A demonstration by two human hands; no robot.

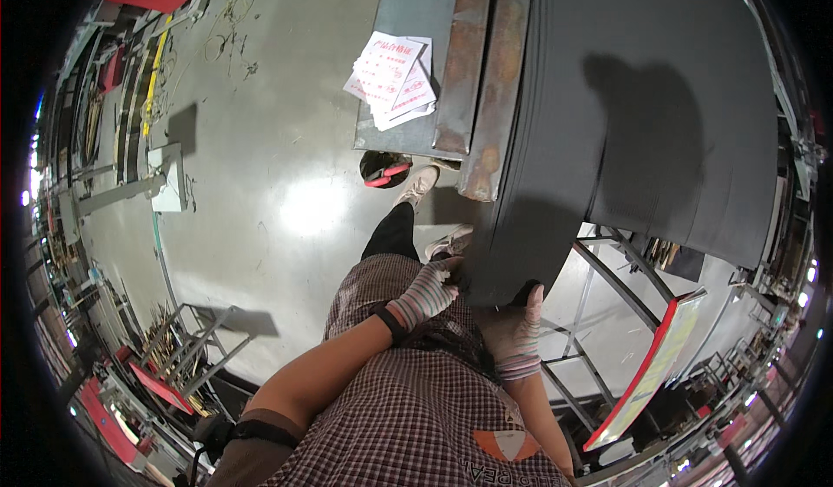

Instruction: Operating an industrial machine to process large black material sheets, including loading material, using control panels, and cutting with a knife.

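Note:
A long dark grey sheet (529, 235) sticks out toward me from a wide dark stack, its near end just in front of my waist. My left hand (427, 294), in a striped glove, is closed at that end's left corner. On the right corner, my right hand (523, 326) grips the edge with its thumb up, in a matching glove. The fingers of both hands are partly hidden beneath or behind the sheet. The stack (651, 70) extends away at the far right, and a person's shadow falls across it.
Rusty steel bars (482, 88) lie left of the stack. Beside them, printed papers (395, 79) rest on a metal table (416, 9). A dark round container (382, 170) with a red-handled tool stands below. To the right is a metal frame (625, 279) with a red-edged board (646, 374).

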